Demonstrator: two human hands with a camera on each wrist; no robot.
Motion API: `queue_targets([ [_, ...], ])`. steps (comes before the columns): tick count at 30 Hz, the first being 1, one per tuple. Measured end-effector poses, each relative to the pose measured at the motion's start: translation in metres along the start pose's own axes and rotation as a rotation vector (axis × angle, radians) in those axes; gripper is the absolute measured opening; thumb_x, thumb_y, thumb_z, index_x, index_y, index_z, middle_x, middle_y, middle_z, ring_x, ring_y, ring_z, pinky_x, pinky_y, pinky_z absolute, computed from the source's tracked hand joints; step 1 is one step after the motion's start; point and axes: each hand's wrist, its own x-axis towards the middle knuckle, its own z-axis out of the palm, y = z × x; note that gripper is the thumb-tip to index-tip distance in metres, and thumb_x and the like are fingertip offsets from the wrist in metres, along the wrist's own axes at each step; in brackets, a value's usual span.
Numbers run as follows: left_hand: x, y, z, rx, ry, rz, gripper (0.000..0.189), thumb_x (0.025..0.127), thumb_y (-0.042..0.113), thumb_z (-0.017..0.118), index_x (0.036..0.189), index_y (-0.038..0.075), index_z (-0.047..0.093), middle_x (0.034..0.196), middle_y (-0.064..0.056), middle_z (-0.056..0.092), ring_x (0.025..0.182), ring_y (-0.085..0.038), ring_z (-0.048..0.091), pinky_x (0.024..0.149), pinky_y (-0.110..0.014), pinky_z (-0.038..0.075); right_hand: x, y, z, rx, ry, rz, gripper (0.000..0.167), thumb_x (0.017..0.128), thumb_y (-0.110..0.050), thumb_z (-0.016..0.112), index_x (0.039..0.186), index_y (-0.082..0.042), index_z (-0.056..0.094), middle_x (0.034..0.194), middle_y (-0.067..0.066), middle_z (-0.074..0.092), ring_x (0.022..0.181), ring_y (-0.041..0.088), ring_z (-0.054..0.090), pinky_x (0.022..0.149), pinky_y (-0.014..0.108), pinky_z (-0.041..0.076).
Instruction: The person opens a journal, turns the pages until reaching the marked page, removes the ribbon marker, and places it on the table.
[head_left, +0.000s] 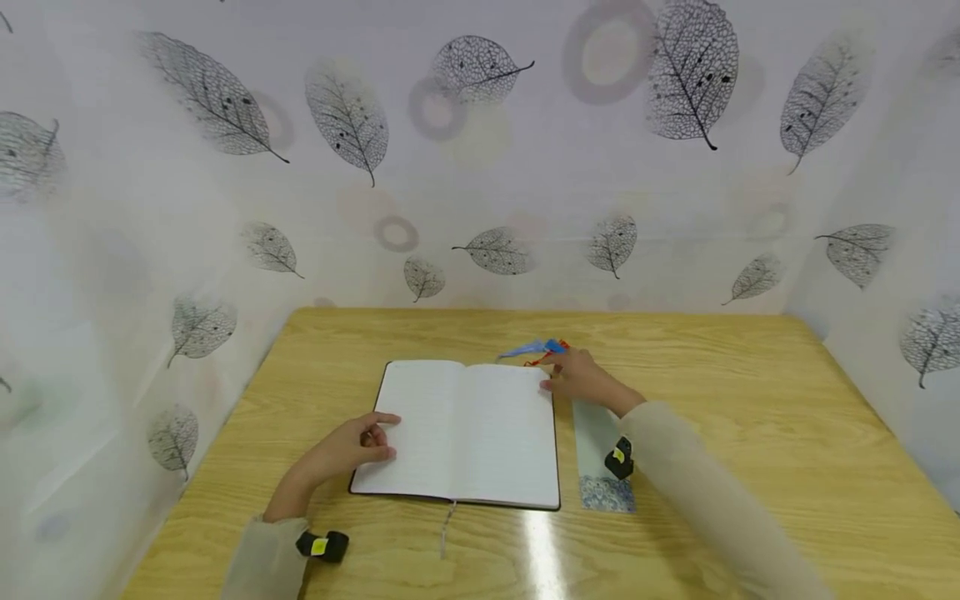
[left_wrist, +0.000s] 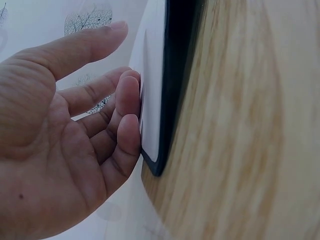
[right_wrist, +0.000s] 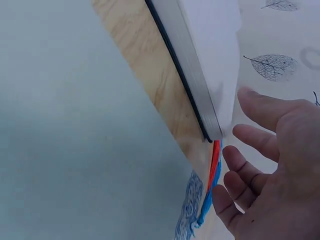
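An open notebook (head_left: 506, 442) with blank-looking white pages and a dark cover lies flat on the table. My left hand (head_left: 358, 446) rests at the left page, its fingertips touching the paper in the left wrist view. Over the notebook's upper right corner is my right hand (head_left: 581, 379), fingers spread and loosely bent, with nothing gripped in the right wrist view. Right of the notebook lies a pale bookmark (head_left: 596, 442) with a blue patterned end, partly covered by the right wrist. Its blue and red tassel (right_wrist: 212, 185) is beside the right fingers.
A thin grey ribbon marker (head_left: 445, 533) trails from the notebook's lower edge onto the wooden table (head_left: 750, 400). Leaf-printed walls (head_left: 525, 192) enclose the back and sides of the table. Each wrist carries a small black device (head_left: 322, 547).
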Motion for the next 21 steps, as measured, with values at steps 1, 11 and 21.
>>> queue_targets([
  [1, 0.0003, -0.0001, 0.0003, 0.001, -0.001, -0.005, 0.055, 0.089, 0.024, 0.070, 0.133, -0.001, 0.051, 0.091, -0.006, 0.054, 0.077, -0.013, 0.046, 0.063, -0.021, 0.040, 0.0023, -0.0024, 0.0014, -0.026, -0.002, -0.004, 0.044, 0.095, -0.027, 0.061, 0.129, 0.000, 0.058, 0.108, 0.017, 0.067, 0.103, 0.035, 0.058, 0.094, 0.055, 0.036],
  [11, 0.0002, -0.0001, 0.0005, -0.008, 0.002, -0.025, 0.054, 0.089, 0.024, 0.070, 0.134, 0.000, 0.051, 0.092, -0.005, 0.053, 0.079, -0.014, 0.046, 0.064, -0.021, 0.040, 0.0064, -0.0074, 0.0083, -0.068, -0.026, 0.096, 0.048, 0.095, -0.032, 0.061, 0.136, -0.008, 0.055, 0.126, 0.027, 0.051, 0.109, 0.043, 0.044, 0.089, 0.054, 0.040],
  [21, -0.0012, 0.0030, 0.0005, -0.017, -0.004, -0.023, 0.055, 0.089, 0.023, 0.070, 0.134, -0.001, 0.050, 0.092, -0.006, 0.053, 0.078, -0.013, 0.046, 0.064, -0.021, 0.040, 0.0001, -0.0065, 0.0109, -0.035, 0.043, 0.051, 0.043, 0.094, -0.026, 0.062, 0.133, -0.008, 0.058, 0.118, 0.023, 0.057, 0.107, 0.040, 0.047, 0.089, 0.053, 0.038],
])
